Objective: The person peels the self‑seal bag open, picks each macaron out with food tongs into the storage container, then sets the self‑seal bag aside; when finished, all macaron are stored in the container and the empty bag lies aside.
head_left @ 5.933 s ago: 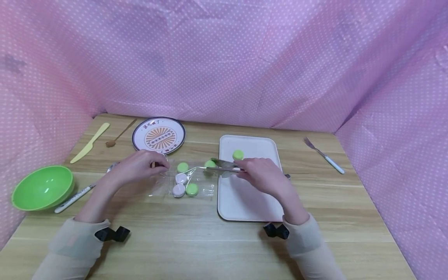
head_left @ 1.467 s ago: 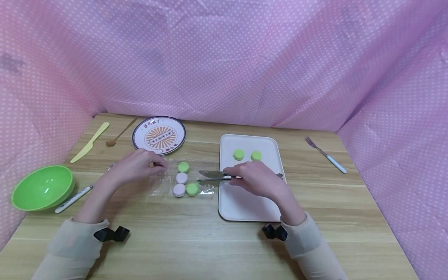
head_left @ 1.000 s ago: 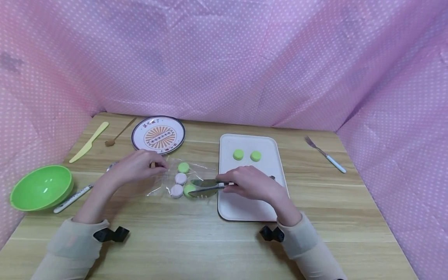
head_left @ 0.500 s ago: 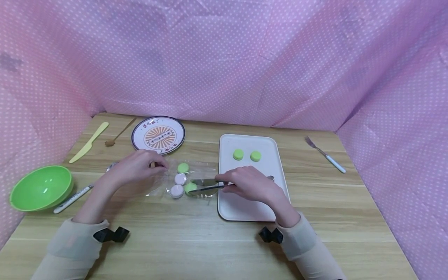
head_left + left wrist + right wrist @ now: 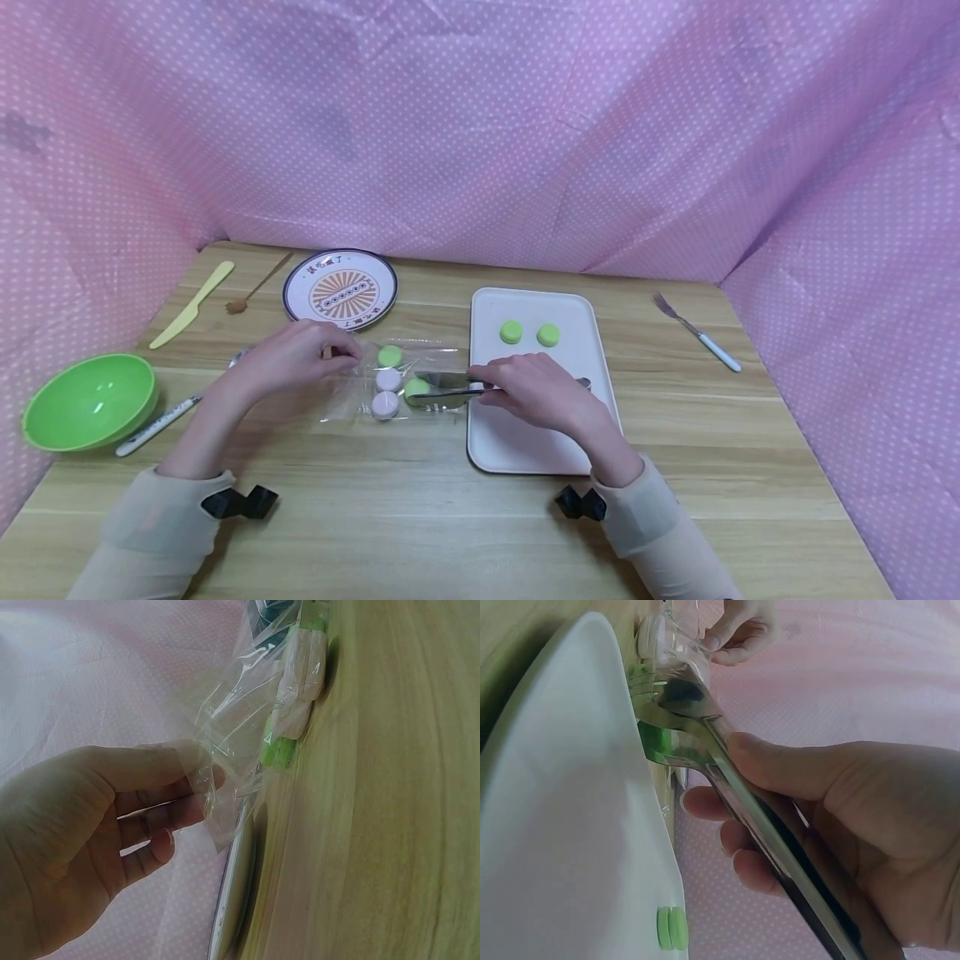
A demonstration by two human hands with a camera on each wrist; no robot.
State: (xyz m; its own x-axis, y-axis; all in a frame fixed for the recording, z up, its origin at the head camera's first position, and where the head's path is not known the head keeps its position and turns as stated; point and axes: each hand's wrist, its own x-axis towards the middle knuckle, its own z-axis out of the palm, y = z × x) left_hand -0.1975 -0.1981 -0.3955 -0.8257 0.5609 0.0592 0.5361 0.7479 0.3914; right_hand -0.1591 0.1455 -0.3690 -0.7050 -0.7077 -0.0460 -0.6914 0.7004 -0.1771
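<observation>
My left hand (image 5: 296, 358) pinches the end of a clear plastic bag (image 5: 225, 724) between thumb and fingers, lifting that end. Inside the bag lie two pale lilac macarons (image 5: 386, 405), a green macaron (image 5: 390, 357) at the top and another green macaron (image 5: 413, 389) on the right. Metal tongs (image 5: 744, 796) are held in my right hand (image 5: 536, 390), thumb on one arm and fingers under the other. Their tips reach into the bag's right side, around the right-hand green macaron. Two more green macarons (image 5: 548, 335) sit on the white tray (image 5: 525, 446) beneath my right hand.
A patterned plate (image 5: 345, 292) stands behind the left hand. At left are a yellow knife (image 5: 191, 308), a wooden dipper (image 5: 237, 306), a green bowl (image 5: 92, 404) and a white-handled utensil (image 5: 157, 427) partly behind the forearm. A fork (image 5: 697, 333) lies at far right.
A second green macaron now sits on the tray, gone from the bag's upper right. The tongs moved down to the lower green macaron, which has since shifted slightly up and right.
</observation>
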